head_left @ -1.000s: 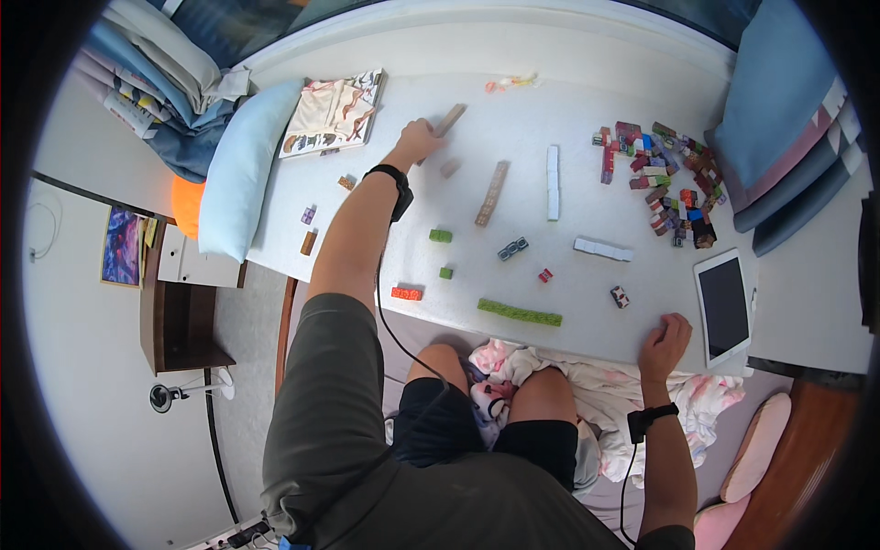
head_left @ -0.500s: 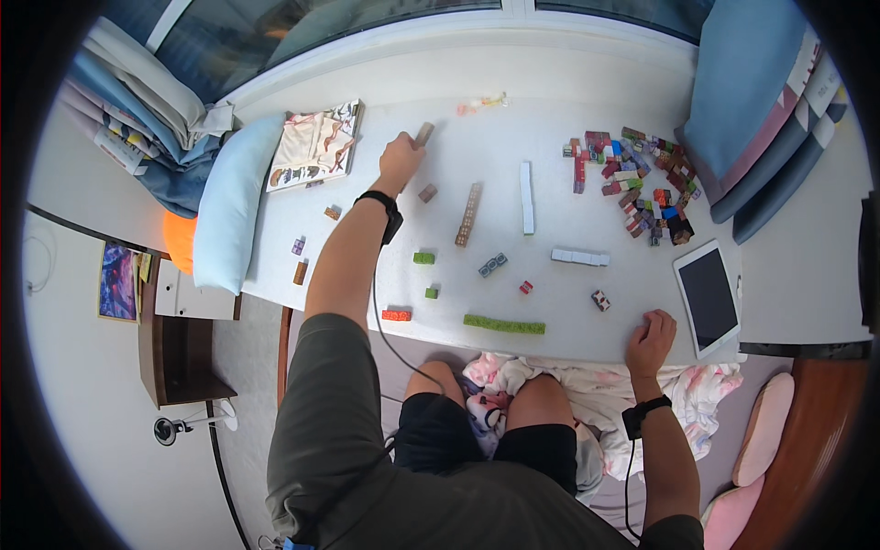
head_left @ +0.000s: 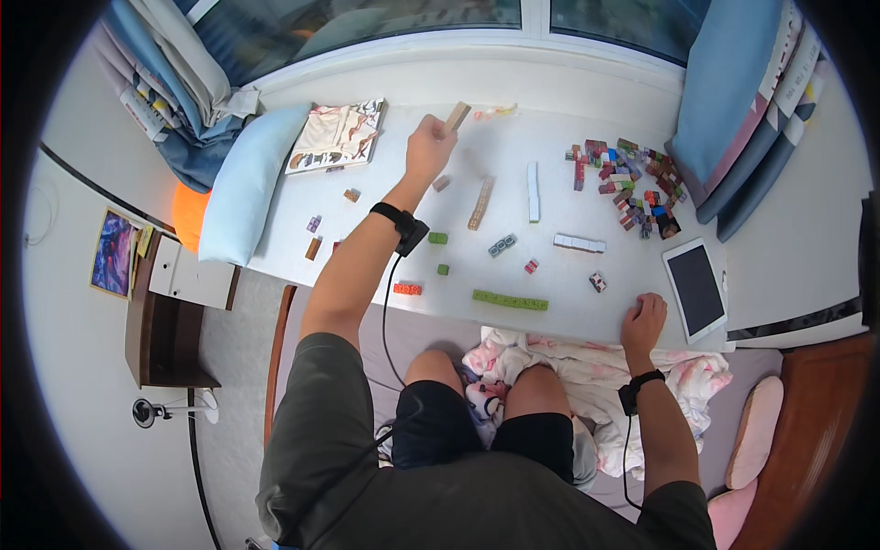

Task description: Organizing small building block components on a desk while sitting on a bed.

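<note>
My left hand (head_left: 429,148) is closed on one end of a short brown-grey bar of blocks (head_left: 457,115), held over the far part of the white table (head_left: 385,179). A small brown block (head_left: 442,183) lies just nearer than that hand, and a longer brown row of blocks (head_left: 480,203) lies to its right. Resting on the table's near right edge, my right hand (head_left: 643,321) has loosely bent fingers, apart, with nothing visible in them. Closest to it are a white tablet (head_left: 695,289) and a dark-and-white patterned block (head_left: 598,281).
A heap of mixed coloured blocks (head_left: 642,183) spreads at the far right. White rows (head_left: 533,192), a green row (head_left: 510,301), a red-orange row (head_left: 407,289) and a grey block piece (head_left: 502,245) lie about the table. A book (head_left: 337,137) and a light-blue cushion (head_left: 252,188) occupy the left.
My left hand has moved rightward across the picture with the brown-grey bar in it. The view has shifted slightly. My right hand stays by the table's near edge.
</note>
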The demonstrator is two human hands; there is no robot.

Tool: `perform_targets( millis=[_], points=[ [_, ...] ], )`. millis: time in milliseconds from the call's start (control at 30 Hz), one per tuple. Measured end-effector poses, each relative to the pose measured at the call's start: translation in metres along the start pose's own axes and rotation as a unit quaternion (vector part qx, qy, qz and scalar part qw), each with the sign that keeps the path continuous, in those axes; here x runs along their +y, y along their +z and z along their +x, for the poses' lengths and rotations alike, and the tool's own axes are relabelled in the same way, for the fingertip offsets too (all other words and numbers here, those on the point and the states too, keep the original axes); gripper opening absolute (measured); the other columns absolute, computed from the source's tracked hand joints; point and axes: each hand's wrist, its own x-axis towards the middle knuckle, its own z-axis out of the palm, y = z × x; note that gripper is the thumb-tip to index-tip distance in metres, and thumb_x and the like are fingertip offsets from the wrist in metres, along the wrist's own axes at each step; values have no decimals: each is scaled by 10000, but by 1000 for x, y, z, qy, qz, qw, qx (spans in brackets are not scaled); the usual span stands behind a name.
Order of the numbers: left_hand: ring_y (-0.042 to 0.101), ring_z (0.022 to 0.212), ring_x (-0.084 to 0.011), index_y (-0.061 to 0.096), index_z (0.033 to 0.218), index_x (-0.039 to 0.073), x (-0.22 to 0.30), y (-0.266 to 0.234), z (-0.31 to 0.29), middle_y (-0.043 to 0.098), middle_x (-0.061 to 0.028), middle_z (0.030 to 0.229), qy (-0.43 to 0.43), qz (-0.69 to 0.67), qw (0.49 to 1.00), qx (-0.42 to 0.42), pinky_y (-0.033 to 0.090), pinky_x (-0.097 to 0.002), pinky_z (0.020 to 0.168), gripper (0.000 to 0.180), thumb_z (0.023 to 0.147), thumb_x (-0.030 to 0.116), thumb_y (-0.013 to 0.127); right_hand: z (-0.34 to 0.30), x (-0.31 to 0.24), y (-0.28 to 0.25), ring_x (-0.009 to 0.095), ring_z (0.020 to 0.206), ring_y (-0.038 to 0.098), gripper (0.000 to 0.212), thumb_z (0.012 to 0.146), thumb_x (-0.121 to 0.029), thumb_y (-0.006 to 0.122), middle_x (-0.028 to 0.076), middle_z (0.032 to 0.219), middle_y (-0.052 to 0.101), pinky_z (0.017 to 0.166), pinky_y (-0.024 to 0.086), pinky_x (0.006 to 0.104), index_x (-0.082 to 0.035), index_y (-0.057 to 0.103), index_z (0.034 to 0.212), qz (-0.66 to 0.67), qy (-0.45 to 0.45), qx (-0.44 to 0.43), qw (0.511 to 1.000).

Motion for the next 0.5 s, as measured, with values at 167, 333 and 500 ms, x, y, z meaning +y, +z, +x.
perform_targets(
  millis=[167, 333, 500],
  points=[
    [734, 864, -257, 704, 1044, 22, -37, 5, 2, 755, -128, 928, -56, 68, 995, -40, 587, -395, 803, 304, 872, 252, 803, 2, -4, 0, 389, 1072, 565, 207, 813, 25, 573, 167, 1099, 612, 960, 461, 496, -14, 598, 1015, 5, 7, 2, 1000],
    [721, 1043, -365, 781, 1087, 158, -64, 19, 19, 709, -172, 1143, -53, 267, 956, -105, 595, -480, 893, 257, 870, 296, 777, -1, -1, -2, 388, 1064, 569, 206, 807, 25, 574, 168, 1086, 620, 954, 467, 493, -14, 612, 1007, 0, 14, 2, 1000],
    [680, 1125, -344, 786, 1108, 199, -101, 27, 51, 682, -147, 1170, -22, 388, 912, -133, 571, -470, 931, 183, 964, 241, 681, 3, -2, -3, 392, 1065, 573, 198, 795, 22, 577, 172, 1097, 626, 953, 471, 494, -12, 626, 984, 16, 17, -3, 1000]
  ],
)
